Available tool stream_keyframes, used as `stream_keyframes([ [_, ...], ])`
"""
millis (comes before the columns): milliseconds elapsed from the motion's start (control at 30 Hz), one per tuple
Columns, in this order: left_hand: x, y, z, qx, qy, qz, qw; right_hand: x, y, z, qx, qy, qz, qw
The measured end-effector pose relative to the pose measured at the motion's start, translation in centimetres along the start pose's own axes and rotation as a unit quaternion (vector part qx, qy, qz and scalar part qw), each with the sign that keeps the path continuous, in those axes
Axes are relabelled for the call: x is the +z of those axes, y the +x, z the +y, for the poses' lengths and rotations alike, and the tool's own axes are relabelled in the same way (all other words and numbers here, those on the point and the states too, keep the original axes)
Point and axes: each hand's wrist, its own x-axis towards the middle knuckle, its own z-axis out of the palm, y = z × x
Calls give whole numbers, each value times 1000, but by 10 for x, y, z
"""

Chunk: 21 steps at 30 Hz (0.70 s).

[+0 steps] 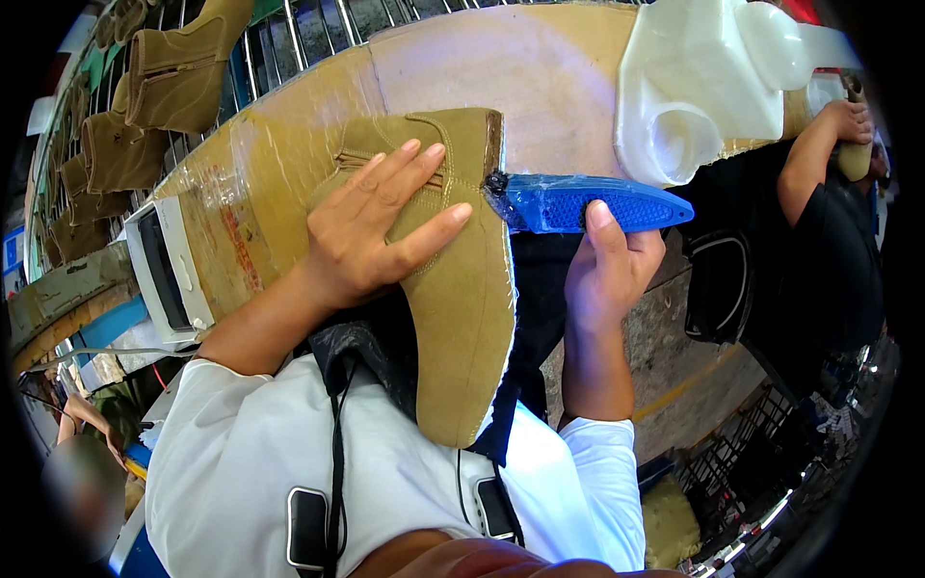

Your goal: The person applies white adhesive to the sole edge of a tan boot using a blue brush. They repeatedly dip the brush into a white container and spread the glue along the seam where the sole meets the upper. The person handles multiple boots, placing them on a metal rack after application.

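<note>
A tan suede boot (462, 318) with a side zipper lies across the near edge of the cardboard-covered table (511, 72), its toe end hanging toward my body. Its sole side, facing right, has a pale raw edge. My left hand (371, 226) rests flat on the shaft by the zipper, fingers spread. In my right hand (612, 270) is a brush (568, 204) with a blue textured handle, thumb on top and fingers curled beneath. The brush's dark, clotted tip meets the boot's edge near the heel.
At the far right of the table stands a white plastic container (713, 82) with a round opening. Several tan boots (173, 82) sit on a metal rack at left. Beyond the right side, another person (824, 212) holds a tan piece.
</note>
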Motion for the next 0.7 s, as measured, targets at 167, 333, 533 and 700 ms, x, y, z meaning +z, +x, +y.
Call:
stream_keyframes([
  [167,-1,2,0,-3,-9,-2,1000,-1,-2,-9,-7,-53,-19,998],
  [333,-1,3,1,-15,-12,-9,1000,-10,1,-18,-47,-55,-65,995],
  [533,-1,10,3,-21,-21,8,1000,-9,8,-12,-16,-63,17,998],
  [700,-8,13,6,-19,-28,-33,999,-15,3,-33,-1,-65,-81,995],
])
